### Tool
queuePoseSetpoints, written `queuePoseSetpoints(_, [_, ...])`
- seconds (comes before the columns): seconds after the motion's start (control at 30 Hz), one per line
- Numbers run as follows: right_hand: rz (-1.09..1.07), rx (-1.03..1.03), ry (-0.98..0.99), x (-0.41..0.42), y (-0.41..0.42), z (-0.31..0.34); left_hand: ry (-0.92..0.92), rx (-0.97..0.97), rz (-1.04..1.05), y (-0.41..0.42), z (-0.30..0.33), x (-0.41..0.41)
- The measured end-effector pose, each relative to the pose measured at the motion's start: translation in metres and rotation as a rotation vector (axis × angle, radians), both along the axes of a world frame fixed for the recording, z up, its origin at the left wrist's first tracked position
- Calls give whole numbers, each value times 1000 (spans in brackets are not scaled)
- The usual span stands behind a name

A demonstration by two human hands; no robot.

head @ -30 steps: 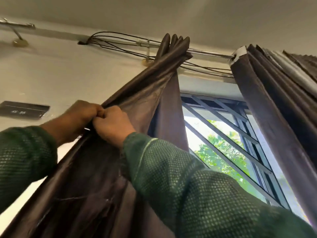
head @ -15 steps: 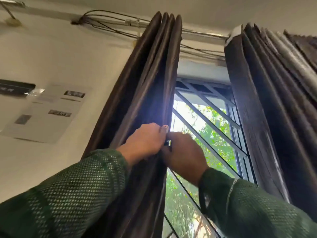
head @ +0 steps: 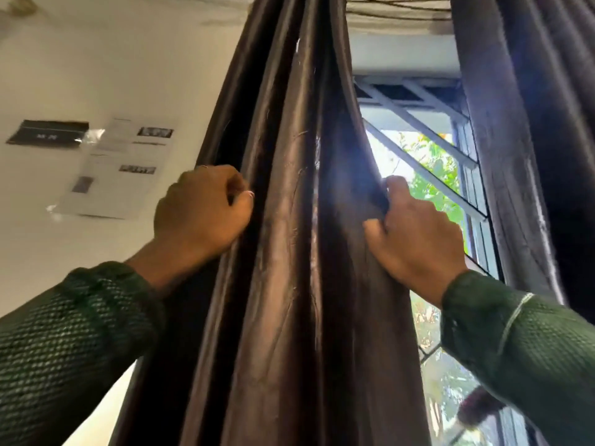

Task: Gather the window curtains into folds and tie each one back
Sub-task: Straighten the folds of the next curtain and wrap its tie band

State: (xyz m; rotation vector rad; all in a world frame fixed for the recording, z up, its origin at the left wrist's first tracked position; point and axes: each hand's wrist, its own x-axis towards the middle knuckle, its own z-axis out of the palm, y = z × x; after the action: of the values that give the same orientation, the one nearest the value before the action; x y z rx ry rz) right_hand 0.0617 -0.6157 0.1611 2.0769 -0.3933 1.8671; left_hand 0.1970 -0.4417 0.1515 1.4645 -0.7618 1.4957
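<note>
Two brown curtains hang by the window (head: 428, 162). Left curtain (head: 283, 252) is bunched into long folds but not tied. Right curtain (head: 528, 140) waits. Left hand (head: 201, 209) and right hand (head: 415, 239) each pinch its edges

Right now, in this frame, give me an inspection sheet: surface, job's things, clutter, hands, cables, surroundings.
Surface: nothing seen; no table or floor in view.
Job's things: left curtain hangs in upright folds, no tie seen; right curtain hangs bunched at the window's far side.
Clutter: papers and a dark sign stuck on the wall.
Hands: left hand grips the curtain's wall-side edge; right hand pinches its window-side edge.
Cables: black wires run along the top.
Surroundings: barred window, greenery outside.
</note>
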Motion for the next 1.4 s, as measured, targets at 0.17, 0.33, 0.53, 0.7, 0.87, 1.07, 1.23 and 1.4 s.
queuePoseSetpoints(0.17, [118,77,-46,27,11,-14,226,-26,-16,8,-2,42])
queuePoseSetpoints(0.33, [281,232,-81,45,13,-17,336,16,71,14,-6,60])
queuePoseSetpoints(0.53, [514,410,-18,63,15,-12,347,52,-10,23,-13,62])
queuePoseSetpoints(0.7, [731,474,102,100,31,-28,533,153,-645,19,-24,58])
queuePoseSetpoints(0.87, [1099,489,109,135,67,-15,272,546,-669,12,-31,63])
queuePoseSetpoints(1.07, [934,345,-31,138,109,81,332,1161,-517,62,23,62])
queuePoseSetpoints(1.23, [502,185,2,142,136,139,229,803,-447,98,105,60])
queuePoseSetpoints(1.4, [156,93,138,155,149,161,42,362,-400,117,150,50])
